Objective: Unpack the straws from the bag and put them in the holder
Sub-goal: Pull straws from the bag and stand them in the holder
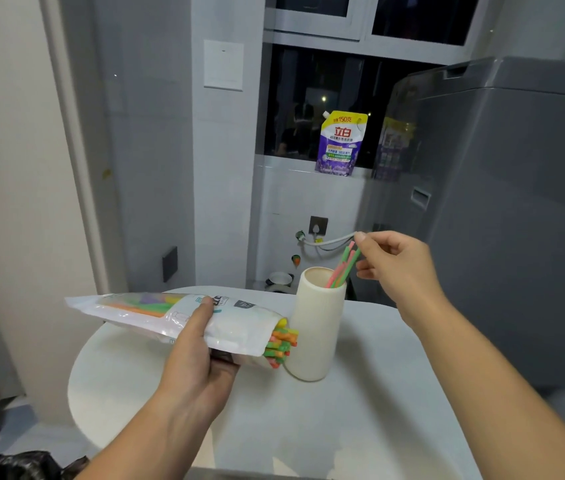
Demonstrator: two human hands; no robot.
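A white plastic bag lies sideways above the round white table, gripped around its middle by my left hand. Several colourful straws poke out of its open right end, close to the holder. The cream cylindrical holder stands upright on the table. A few pink and green straws lean in its mouth, their lower ends inside. My right hand pinches their top ends between thumb and fingers, just above and right of the holder's rim.
A grey washing machine stands close on the right. A purple detergent pouch rests on the window ledge behind. A dark bag lies at the bottom left. Wall and socket plates are behind the table.
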